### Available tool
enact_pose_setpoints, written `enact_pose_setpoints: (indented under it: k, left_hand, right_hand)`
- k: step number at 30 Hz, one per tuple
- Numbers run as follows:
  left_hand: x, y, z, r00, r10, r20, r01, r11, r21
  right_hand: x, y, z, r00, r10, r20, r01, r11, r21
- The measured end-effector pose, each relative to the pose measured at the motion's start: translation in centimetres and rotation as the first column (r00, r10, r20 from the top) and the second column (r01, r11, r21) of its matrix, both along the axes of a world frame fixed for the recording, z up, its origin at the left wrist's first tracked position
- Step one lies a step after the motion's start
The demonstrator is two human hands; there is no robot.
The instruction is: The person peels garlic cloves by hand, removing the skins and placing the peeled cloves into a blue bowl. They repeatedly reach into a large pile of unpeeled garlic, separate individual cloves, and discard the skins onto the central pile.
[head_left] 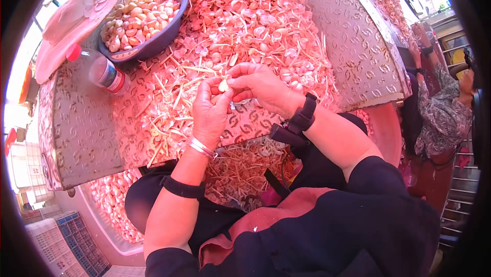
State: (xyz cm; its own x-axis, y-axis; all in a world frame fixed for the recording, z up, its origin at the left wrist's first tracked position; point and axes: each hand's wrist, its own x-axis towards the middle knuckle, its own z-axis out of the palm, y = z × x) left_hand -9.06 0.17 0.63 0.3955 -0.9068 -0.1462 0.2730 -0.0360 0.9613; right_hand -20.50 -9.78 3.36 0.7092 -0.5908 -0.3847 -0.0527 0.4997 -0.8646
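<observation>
Between the fingertips of both hands is a pale garlic clove point(223, 85), held over the near part of the table. My left hand point(210, 111) pinches it from the left, fingers closed. From the right, my right hand point(263, 86) has its thumb and fingers pressed against the same clove. Beyond the hands spreads a big heap of garlic cloves, skins and dry stalks point(255, 26). A blue basin point(174, 26) at the back left is filled with peeled garlic cloves point(138, 18).
A plastic bottle with a red cap point(108, 72) lies by the basin, near a pink hat point(84, 16). The metal table point(87, 134) has a near edge above my lap. Below left stands a tub of cloves point(115, 203). Another person point(442, 108) sits at the right.
</observation>
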Motion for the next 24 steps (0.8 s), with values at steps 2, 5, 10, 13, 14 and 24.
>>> enact_pose_setpoints:
  k: [2, 5, 10, 13, 14, 24]
  left_hand:
    - [0.5, -0.1, -0.1, 1.0, 0.009, 0.021, -0.009, 1.0, -0.018]
    - [0.6, -0.2, 0.3, 0.996, -0.024, 0.082, 0.03, 0.997, -0.07]
    - [0.3, -0.1, 0.8, 0.998, -0.063, 0.019, 0.064, 0.996, -0.062]
    - [0.2, -0.1, 0.8, 0.995, -0.058, -0.079, 0.054, 0.997, -0.051]
    - [0.0, 0.0, 0.9, 0.991, -0.058, -0.121, 0.056, 0.998, -0.017]
    - [-0.5, 0.1, 0.0, 0.95, 0.15, -0.274, -0.098, 0.976, 0.195]
  right_hand:
    - [0.1, -0.2, 0.4, 0.999, 0.045, -0.019, -0.045, 0.999, -0.015]
    - [0.1, -0.6, 0.5, 0.999, 0.045, -0.02, -0.047, 0.994, -0.103]
    - [-0.2, -1.0, -0.6, 0.994, 0.033, 0.106, -0.039, 0.998, 0.059]
    - [0.2, -0.5, -0.4, 0.999, 0.04, -0.006, -0.041, 0.997, -0.07]
    - [0.6, -0.2, -0.2, 0.999, 0.041, -0.005, -0.041, 0.997, -0.067]
    - [1.9, 1.8, -1.8, 0.948, -0.122, -0.295, -0.269, 0.19, -0.944]
